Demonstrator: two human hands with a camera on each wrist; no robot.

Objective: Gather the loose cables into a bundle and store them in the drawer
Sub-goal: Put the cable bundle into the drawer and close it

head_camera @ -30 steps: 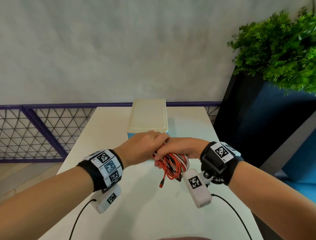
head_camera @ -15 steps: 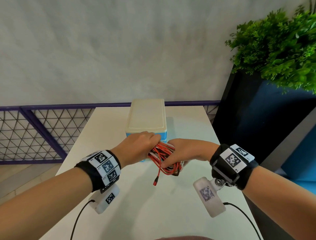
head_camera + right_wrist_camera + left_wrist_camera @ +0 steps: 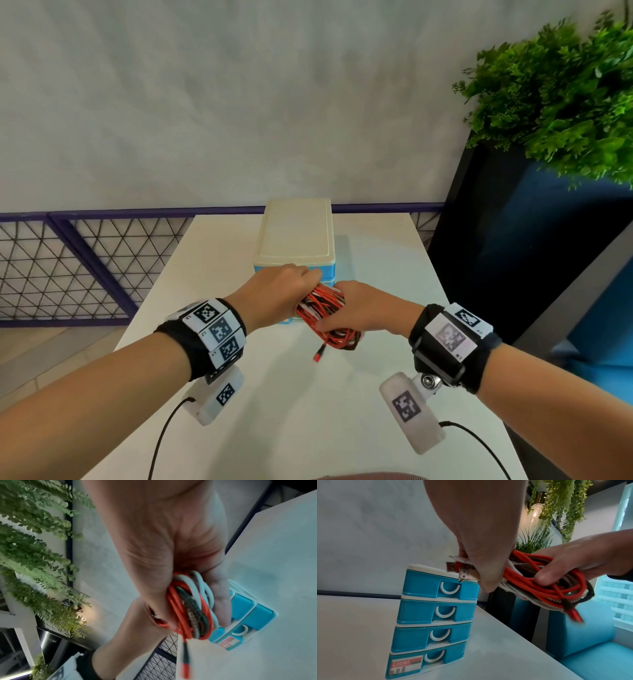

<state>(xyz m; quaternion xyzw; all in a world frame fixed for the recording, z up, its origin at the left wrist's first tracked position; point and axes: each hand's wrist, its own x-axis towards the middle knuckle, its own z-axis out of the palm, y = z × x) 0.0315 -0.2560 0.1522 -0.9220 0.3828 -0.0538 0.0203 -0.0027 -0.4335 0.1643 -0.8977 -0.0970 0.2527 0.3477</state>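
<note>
A coiled cable bundle (image 3: 322,313) of red, white and dark cables hangs above the white table (image 3: 308,411), just in front of the drawer unit (image 3: 296,240). My left hand (image 3: 279,294) grips its left end, where several plugs (image 3: 460,569) stick out past the fingers. My right hand (image 3: 356,313) grips the right side of the cable bundle (image 3: 544,586), thumb across the loops. One red plug (image 3: 318,357) dangles below. The drawer unit (image 3: 435,615) is blue with a cream top and several drawers with white handles, all closed. The cable bundle (image 3: 190,609) fills my right palm.
A purple mesh railing (image 3: 85,260) runs behind the table on the left. A dark planter (image 3: 513,257) with green foliage (image 3: 561,102) stands at the right, beside a blue seat (image 3: 590,649). Wrist camera leads (image 3: 161,442) trail off the near table edge.
The bundle has gone from hanging under my right hand to lying crosswise between both hands, closer to the drawer unit. My right wrist has swung out to the right.
</note>
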